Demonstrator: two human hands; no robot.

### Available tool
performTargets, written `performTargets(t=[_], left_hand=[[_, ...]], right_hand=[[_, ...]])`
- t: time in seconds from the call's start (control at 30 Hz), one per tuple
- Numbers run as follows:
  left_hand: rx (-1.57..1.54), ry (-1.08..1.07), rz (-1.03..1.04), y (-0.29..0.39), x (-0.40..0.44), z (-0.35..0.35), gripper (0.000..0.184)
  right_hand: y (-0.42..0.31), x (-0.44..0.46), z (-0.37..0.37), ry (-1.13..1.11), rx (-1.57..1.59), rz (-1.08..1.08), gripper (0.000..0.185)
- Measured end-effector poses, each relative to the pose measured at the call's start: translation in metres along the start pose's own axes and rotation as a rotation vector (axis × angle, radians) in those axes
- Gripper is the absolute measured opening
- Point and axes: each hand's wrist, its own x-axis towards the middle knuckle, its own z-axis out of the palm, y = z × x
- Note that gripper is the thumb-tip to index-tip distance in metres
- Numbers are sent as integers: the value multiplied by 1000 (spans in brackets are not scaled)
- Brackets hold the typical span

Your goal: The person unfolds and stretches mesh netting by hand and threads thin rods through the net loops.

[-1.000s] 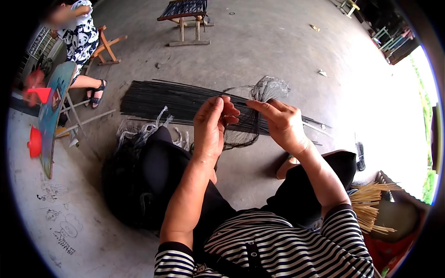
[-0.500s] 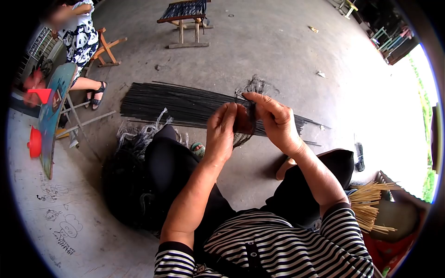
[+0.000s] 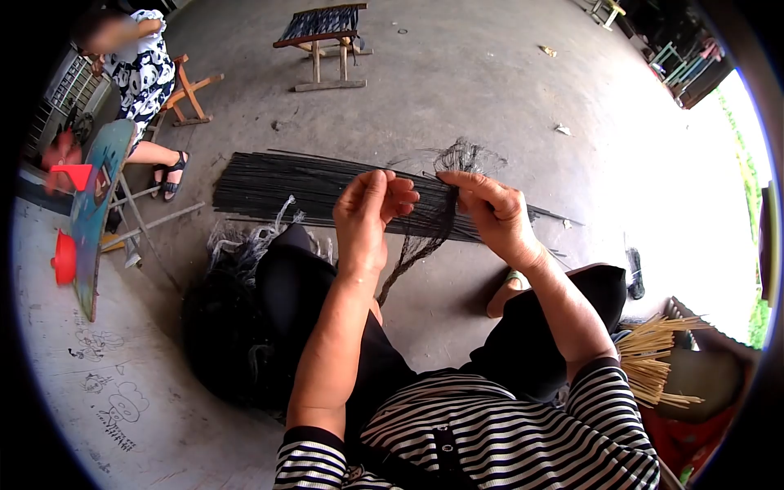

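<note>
I am holding a black net (image 3: 445,214) in my right hand (image 3: 500,220), a little way out from the middle of my view, toward 1 or 2 o'clock. My right thumb and fingers are closing on its bunched part, and my pointer finger is sticking out toward 10 o'clock. The fuzzy, see-through top is puffing up at 1 o'clock, and a twisted, ropy end is hanging down toward 6 o'clock. My left hand (image 3: 365,224) is staying apart from the bunch, at about 10 o'clock, just beside it. Its fingers are curling, with the thumb near the pointer finger, but I cannot tell if they are pinching a thin thread. Behind my hands, long black sticks (image 3: 282,184) are lying on the floor (image 3: 457,90), running from 10 o'clock over to 2 o'clock. Some gray stringy stuff (image 3: 273,229) is resting by my knee at 9 o'clock. A small stool (image 3: 331,69) is standing far off between 11 and 12 o'clock. Another person (image 3: 143,77) is sitting at 10 o'clock, near a blue board (image 3: 102,220) at 9 o'clock. Yellowish sticks (image 3: 653,355) are poking out at 4 o'clock.
</note>
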Motion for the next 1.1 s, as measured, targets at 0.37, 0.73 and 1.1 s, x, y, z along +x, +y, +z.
performTargets(t=[0.37,0.73,1.1], left_hand=[[41,268,50,-12,23,-41,19],[-353,173,-94,-25,24,-66,17],[-187,-176,-246,-21,1,-16,14]], right_hand=[[19,-11,-30,8,66,142,36],[24,-14,-30,4,126,182,27],[16,-7,-20,1,-305,-103,31]])
